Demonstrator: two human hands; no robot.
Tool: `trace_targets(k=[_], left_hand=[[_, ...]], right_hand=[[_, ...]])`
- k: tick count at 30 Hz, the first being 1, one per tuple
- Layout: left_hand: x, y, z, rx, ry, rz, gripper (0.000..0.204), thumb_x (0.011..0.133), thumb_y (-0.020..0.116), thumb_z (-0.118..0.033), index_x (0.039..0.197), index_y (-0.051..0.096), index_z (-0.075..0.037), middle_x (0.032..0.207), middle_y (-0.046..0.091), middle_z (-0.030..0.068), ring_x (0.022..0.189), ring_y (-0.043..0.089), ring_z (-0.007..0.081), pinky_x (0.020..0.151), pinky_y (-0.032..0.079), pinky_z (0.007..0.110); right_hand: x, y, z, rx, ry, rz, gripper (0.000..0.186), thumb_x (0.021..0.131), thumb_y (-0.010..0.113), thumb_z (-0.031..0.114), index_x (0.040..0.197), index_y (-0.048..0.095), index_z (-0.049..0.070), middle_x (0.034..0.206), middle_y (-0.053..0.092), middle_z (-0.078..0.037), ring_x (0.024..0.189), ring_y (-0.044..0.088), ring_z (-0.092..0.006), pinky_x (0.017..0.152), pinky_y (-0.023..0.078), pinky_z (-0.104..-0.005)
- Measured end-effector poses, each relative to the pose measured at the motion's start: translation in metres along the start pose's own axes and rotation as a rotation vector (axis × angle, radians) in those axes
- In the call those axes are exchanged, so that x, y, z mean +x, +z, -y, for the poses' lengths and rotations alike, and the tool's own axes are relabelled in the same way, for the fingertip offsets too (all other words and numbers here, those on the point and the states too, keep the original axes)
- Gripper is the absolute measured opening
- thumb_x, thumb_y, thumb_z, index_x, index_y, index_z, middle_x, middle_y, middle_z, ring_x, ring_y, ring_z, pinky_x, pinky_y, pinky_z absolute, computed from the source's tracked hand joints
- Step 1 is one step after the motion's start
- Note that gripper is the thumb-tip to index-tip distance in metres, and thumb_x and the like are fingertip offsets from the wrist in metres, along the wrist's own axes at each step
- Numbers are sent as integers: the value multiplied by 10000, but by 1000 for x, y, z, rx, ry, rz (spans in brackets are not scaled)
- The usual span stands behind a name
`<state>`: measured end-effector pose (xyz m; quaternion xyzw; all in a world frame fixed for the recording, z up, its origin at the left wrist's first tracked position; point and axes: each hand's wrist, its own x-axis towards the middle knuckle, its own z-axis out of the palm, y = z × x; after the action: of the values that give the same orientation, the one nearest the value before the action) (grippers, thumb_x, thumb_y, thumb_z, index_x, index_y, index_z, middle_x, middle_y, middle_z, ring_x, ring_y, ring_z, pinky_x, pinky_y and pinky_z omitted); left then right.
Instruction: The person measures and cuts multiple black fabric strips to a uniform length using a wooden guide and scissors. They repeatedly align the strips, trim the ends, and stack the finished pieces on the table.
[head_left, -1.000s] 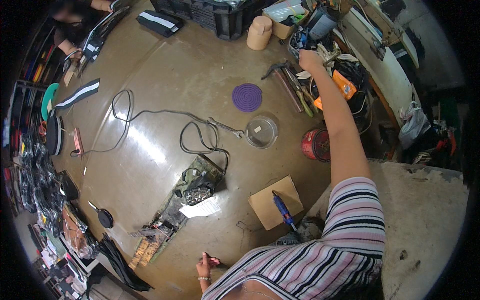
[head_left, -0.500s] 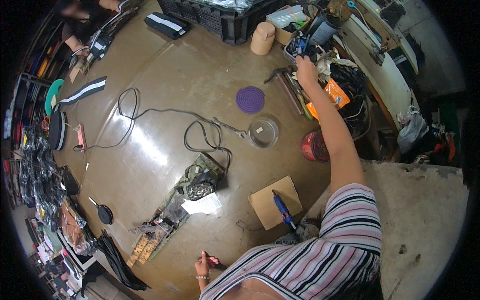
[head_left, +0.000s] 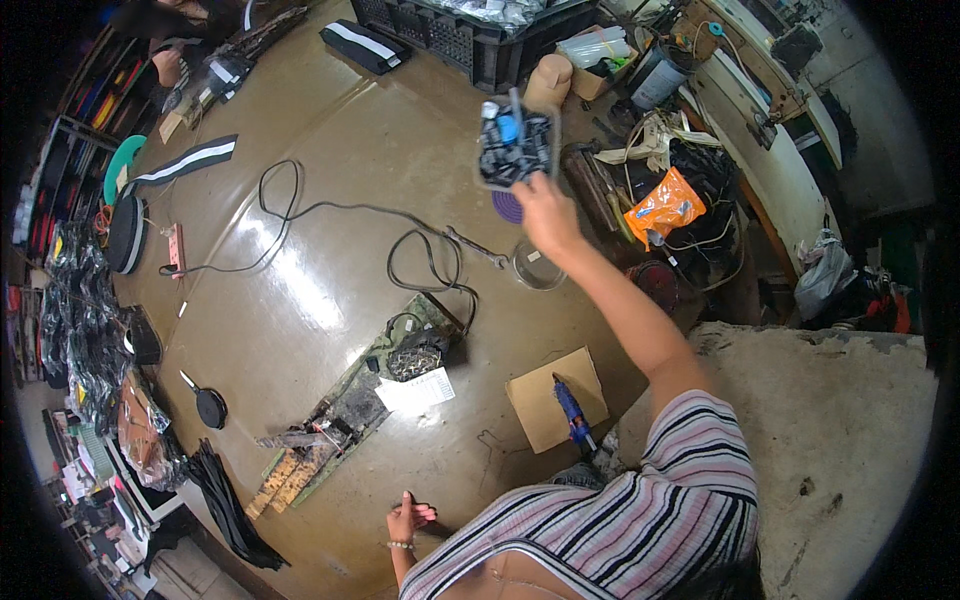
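My right hand grips the near edge of a clear plastic tub full of small black pieces, with something blue and white on top. The tub is above the table, partly over a purple coil mat. A round clear dish lies under my right forearm. At the table's near edge my left hand holds nothing, its thumb raised and fingers apart. Ahead of it lies a long worn jig with a black cable and a white paper.
A blue glue gun rests on cardboard. Beyond are a wrench, a tan canister and a black crate. An orange packet lies at right. A co-worker's hand shows at far left.
My right hand has lifted the tub of black pieces from the clutter at the back right and brought it left over the table. My left hand has stayed nearly still.
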<state>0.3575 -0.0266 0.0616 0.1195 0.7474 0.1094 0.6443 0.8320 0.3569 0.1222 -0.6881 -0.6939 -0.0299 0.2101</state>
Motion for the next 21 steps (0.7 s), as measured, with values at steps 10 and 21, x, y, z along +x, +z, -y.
trace_targets(k=[10, 21], left_hand=[[0, 2, -2, -2, -21, -30, 617, 907, 486, -498, 758, 626, 83, 708, 668, 186, 594, 667, 240, 550, 527, 301], [1, -4, -7, -4, -110, 33, 633, 893, 506, -506, 805, 619, 111, 751, 660, 202, 680, 668, 280, 657, 551, 365]], right_hand=[[43, 57, 15, 321, -59, -143, 232, 786, 643, 219, 972, 630, 82, 990, 596, -113, 885, 569, -305, 772, 476, -412], [149, 109, -258, -257, 615, 75, 334, 820, 640, 285, 955, 640, -21, 1073, 578, -248, 1040, 546, -361, 878, 456, -446]])
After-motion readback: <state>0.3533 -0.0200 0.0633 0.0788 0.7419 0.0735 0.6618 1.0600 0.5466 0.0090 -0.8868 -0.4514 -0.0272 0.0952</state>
